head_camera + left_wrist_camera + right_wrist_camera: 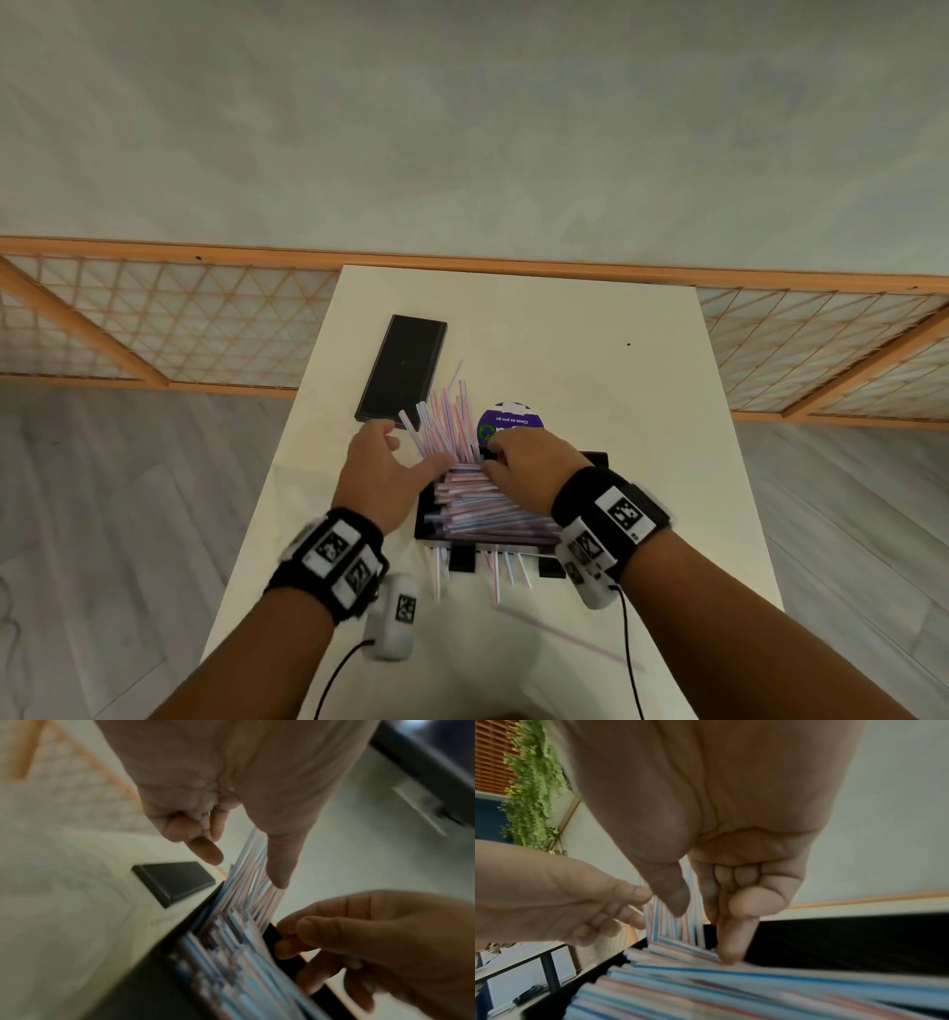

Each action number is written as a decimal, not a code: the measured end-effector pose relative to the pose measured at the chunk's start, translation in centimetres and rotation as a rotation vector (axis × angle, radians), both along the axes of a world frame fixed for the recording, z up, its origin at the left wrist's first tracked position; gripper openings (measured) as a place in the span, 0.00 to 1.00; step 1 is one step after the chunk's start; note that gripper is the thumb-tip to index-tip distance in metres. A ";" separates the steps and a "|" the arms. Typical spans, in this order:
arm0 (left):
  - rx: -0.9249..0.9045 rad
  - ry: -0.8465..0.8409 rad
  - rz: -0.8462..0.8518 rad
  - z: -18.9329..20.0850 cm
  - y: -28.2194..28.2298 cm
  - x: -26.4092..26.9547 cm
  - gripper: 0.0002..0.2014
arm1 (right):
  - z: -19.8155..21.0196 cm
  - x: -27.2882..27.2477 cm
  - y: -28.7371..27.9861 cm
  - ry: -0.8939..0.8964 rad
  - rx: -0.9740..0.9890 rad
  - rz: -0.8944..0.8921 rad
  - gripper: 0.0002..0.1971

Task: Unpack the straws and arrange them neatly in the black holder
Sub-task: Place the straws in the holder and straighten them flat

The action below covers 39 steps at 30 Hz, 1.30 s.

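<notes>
The black holder (pixel 595 457) stands mid-table, heaped with striped straws (pixel 488 506) lying across it. A second bunch of straws (pixel 444 413) leans upright at its far left corner. My left hand (pixel 390 462) is at that bunch with fingers loose and the thumb (pixel 280 862) laid against the upright straws (pixel 254 882). My right hand (pixel 524 460) curls over the holder's far wall (pixel 270 935). Its index fingertip (pixel 731 953) presses down on the lying straws (pixel 731 990) just inside the wall, and its thumb (pixel 675 898) sits in front of the upright ones.
A flat black lid (pixel 403 370) lies behind the left hand. A round purple label (pixel 511 416) sits beyond the holder. Loose straws (pixel 495 570) poke out at the holder's near side and one straw (pixel 565 637) lies nearer me. A wooden lattice screen (pixel 154 318) runs behind the white table (pixel 642 385).
</notes>
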<state>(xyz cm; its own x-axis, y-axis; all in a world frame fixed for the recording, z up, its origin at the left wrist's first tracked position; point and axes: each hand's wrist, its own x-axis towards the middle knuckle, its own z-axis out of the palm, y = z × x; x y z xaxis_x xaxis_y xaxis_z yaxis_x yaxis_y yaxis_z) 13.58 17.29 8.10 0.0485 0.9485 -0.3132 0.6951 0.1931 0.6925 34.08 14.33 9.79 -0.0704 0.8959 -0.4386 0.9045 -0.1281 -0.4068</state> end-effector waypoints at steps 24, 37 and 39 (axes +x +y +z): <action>0.227 -0.266 -0.249 6.4 2.6 1.3 0.01 | 3.7 1.6 -1.5 0.392 0.304 -0.126 0.17; 0.050 -0.847 -0.031 9.3 -0.7 3.9 0.07 | 7.1 1.3 -3.3 0.222 0.421 0.034 0.25; -0.195 -1.031 0.169 7.4 -1.6 4.5 0.04 | 5.7 1.4 -3.2 0.039 0.407 0.040 0.14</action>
<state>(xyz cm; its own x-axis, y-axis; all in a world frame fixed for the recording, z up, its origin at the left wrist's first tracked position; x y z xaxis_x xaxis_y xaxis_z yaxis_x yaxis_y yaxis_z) 18.12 15.64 15.50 0.2494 0.9056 -0.3430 -0.2564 0.4033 0.8784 35.50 11.12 15.48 -0.1180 0.9920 -0.0452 0.8883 0.0851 -0.4514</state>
